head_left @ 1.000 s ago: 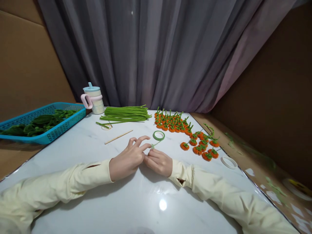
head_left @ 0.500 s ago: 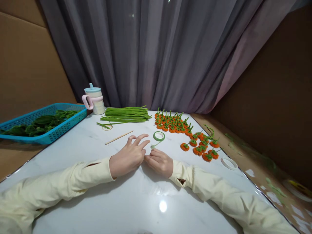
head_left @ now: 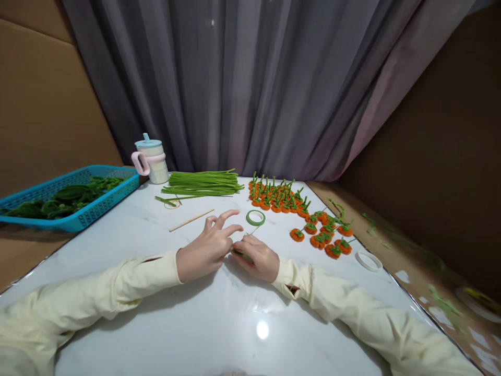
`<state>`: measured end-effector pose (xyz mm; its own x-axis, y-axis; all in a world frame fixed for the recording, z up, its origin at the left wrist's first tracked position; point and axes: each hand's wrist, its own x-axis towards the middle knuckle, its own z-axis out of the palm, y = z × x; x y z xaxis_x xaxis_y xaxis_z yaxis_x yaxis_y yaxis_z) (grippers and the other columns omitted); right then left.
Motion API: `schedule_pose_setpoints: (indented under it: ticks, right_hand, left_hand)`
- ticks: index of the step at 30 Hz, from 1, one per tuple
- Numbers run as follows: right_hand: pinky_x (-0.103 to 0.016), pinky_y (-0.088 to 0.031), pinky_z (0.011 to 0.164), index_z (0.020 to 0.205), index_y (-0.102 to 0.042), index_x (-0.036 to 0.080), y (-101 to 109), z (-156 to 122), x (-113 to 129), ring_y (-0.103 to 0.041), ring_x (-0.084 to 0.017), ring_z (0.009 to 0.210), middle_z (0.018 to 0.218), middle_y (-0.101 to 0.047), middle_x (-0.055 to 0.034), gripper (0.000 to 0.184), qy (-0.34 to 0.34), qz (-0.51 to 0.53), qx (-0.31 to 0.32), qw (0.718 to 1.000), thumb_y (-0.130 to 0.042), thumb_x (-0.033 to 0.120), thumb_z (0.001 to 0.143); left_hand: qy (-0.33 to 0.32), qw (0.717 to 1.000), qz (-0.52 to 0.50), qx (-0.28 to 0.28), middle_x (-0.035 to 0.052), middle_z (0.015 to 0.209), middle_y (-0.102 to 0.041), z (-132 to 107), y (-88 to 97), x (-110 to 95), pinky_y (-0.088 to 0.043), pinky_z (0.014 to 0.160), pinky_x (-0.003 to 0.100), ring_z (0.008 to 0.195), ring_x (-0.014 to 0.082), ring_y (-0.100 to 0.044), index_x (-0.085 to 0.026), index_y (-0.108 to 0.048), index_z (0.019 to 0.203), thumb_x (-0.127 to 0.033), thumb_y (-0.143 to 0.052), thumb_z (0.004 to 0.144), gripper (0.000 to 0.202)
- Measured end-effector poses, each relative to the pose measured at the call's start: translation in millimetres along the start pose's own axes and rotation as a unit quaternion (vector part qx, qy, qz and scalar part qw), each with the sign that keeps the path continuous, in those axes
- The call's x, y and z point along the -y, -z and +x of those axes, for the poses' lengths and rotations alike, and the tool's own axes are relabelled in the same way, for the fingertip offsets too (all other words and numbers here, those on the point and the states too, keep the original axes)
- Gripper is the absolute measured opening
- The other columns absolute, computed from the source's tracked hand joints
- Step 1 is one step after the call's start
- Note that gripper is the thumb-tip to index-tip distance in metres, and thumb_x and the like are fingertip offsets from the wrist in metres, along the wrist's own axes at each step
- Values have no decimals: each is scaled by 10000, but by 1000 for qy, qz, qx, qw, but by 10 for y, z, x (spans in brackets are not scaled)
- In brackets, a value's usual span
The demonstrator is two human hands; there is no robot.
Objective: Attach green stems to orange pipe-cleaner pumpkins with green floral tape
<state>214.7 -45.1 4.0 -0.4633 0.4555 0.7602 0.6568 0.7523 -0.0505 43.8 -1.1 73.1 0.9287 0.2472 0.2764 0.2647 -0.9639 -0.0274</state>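
Cream-cuffed left hand (head_left: pixel 205 254): two fingers raised & spread fwd, the rest bent in toward our R; thumb side hidden, so we can't tell if it grips anything.
Cream-cuffed right hand (head_left: pixel 260 257): curled, thumb & forefinger pinching smth small; right by the L fingertips, poss. touching.
Small dark-green piece (head_left: pixel 242 255): in our R hand, mostly covered, so shape & material unclear.
Thin pale-green tape strip (head_left: pixel 254 230): runs from the roll twd our R fingertips; near end hard to make out.
Round green tape roll w/ white core (head_left: pixel 255 224): flat on the white marble-look table (head_left: pixel 195 324), just beyond our hands.
Tape risk: we'd guess a hard tug could snap the strip or drag the roll; slack could let it fold onto itself.
Pinch risk: piece looks tiny, so a loose hold might let it slip or twist.
Fuzzy orange flower heads w/ green stubs (head_left: pixel 276 207): packed beyond & R of the roll; a wide R-sleeve sweep might scatter the nearer, looser ones (head_left: pixel 318 240).
Thin pale wooden stick (head_left: pixel 191 220): near our raised L fingers; could roll if brushed.
Long bright-green stems (head_left: pixel 201 184): stacked at far side.
Blue plastic basket (head_left: pixel 78 222): far L, w/ dark-green leaves (head_left: pixel 70 194).
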Motion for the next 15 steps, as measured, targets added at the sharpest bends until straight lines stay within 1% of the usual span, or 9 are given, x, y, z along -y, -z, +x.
schedule_pose_setpoints:
  ticks: [3,6,8,10,12,15]
  right_hand:
    - [-270,-463,604,938,-527,80,20,8,-10,-468,-148,619,626,-522,-43,124,105,-69,5,992,-420,95,878]
    - [-286,-479,658,950,-533,30,57,27,-6,-494,-147,624,619,-533,-45,135,211,-115,8,971,-427,54,869]
    - [-300,-479,679,951,-537,9,76,32,-4,-514,-156,646,633,-553,-59,140,251,-132,15,959,-432,53,870]
    - [-307,-473,665,951,-542,7,82,27,-9,-513,-160,643,618,-557,-59,145,255,-137,19,957,-427,49,872]
    - [-308,-460,640,945,-545,17,78,16,-22,-499,-158,631,601,-555,-53,145,228,-129,18,965,-421,42,872]
    - [-300,-440,615,928,-547,35,67,6,-42,-476,-153,629,601,-559,-54,147,174,-96,16,980,-408,60,885]
  left_hand:
    - [2,996,-65,56,76,1192,-557,22,-3,38,-286,837,496,1288,362,-201,-124,-597,607,22,-528,696,184]
    - [27,980,-143,134,29,1163,-579,46,1,82,-271,869,492,1279,359,-213,-128,-581,527,-4,-601,679,197]
    - [40,971,-171,161,13,1154,-586,54,-1,99,-268,879,482,1271,353,-227,-131,-576,506,-44,-640,681,205]
    - [44,974,-159,154,15,1143,-591,47,-14,100,-270,875,475,1266,352,-231,-135,-573,499,-73,-638,695,216]
    - [43,987,-106,117,37,1136,-589,28,-36,81,-272,865,478,1272,357,-218,-140,-583,525,-94,-609,721,202]
    - [31,998,-14,58,91,1148,-564,-7,-59,25,-287,857,484,1290,362,-192,-140,-610,663,-167,-605,738,80]
